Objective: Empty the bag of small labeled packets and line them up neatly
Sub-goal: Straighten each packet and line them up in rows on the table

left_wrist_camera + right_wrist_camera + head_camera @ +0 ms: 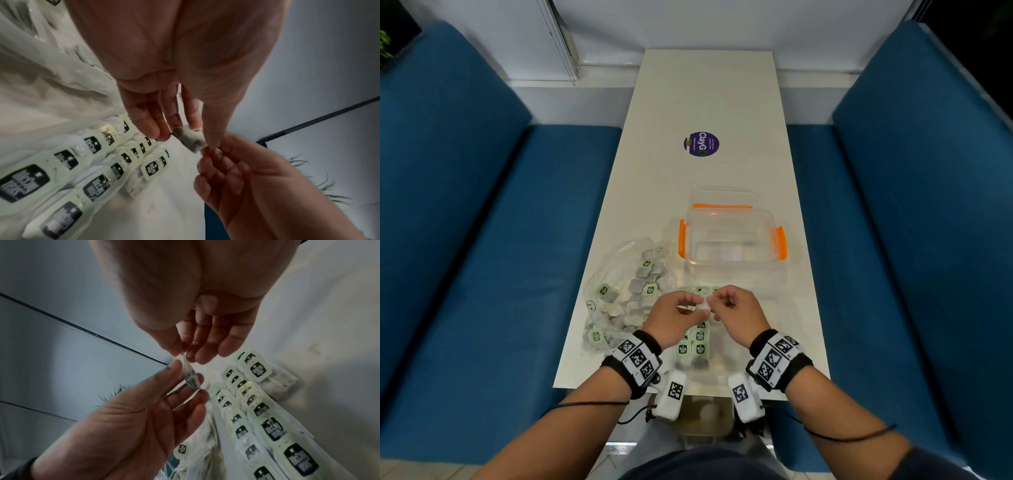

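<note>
Pinching one packet point(190, 138) between left hand point(674, 317) and right hand point(736, 313), raised over the surface point(709, 102). Lowering flat, label up, beside the rows point(693, 344) at 6 o'clock. Bag point(619, 294) lying at 9 o'clock, still partly full.

Pale green packets point(692, 346) with black labels lie on a white table point(709, 102) beside a clear box point(732, 236) with orange clips, between blue seats point(465, 240).
</note>
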